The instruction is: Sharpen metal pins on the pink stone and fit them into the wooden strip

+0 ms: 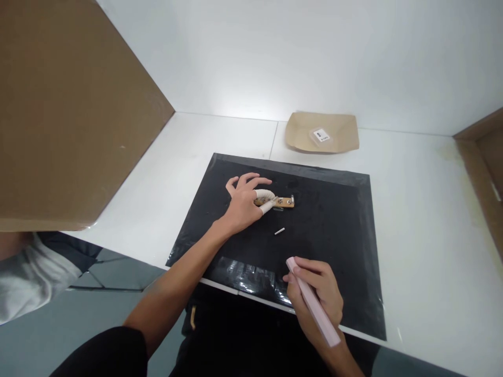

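Note:
My left hand [245, 201] wears white coverings on its thumb and forefinger, which pinch a small yellowish strip [285, 202] bearing metal parts. The strip lies on the black mat [334, 225], its left part partly hidden by my fingers. The other fingers of that hand are spread upward. In my right hand [320, 290], near the mat's front edge, is a long pale pink stick [314, 303], held slantwise like a pen. A short thin white rod [279, 231] rests on the mat between my hands, touched by neither.
Behind the mat stands a brown paper tray [341, 141] with a small clear labelled case [320, 136] in it. Brown panels wall off the left [70, 115] and right sides of the white table [428, 235]. Another person's grey sleeve [35, 277] shows at lower left.

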The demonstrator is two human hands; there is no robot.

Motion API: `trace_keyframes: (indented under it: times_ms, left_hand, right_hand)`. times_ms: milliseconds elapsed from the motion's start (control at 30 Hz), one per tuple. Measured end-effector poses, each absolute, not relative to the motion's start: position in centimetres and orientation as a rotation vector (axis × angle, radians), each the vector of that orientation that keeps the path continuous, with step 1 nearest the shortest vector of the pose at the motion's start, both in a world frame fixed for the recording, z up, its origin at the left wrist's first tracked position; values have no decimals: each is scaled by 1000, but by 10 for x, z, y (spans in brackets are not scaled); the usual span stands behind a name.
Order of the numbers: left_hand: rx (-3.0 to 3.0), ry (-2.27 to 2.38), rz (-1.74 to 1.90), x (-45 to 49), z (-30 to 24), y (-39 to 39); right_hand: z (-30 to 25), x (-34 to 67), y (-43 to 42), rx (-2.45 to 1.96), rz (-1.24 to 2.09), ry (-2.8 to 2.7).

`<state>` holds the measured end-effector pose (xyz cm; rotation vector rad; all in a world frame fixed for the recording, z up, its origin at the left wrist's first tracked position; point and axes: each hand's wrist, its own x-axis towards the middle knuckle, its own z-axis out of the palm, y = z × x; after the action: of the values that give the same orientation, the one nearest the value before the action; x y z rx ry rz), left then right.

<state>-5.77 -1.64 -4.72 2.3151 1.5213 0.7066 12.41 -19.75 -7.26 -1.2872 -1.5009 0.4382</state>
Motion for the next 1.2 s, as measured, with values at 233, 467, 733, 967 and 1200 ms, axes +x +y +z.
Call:
trace_keyframes:
  times_ms: [233,467,733,967,1200]
  left_hand:
    - [2361,1520,688,-59,-46,-15]
    - [2452,1510,680,-62,-48,-14]
    - [2601,1452,665,-70,-34,-19]
    - [2944,1404,683,-70,-36,-46]
    - [3019,1341,551,-59,-49,-47]
  right_hand:
    - [-72,123,-197,-1272,487,-1508]
    - [-69,124,-193,-1271,438,-1562]
    - [-68,125,-194,-1264,456,-1563]
    - [-70,124,-195,-1237,473,-1531]
    - [-68,124,-191,-1188,488,-1549]
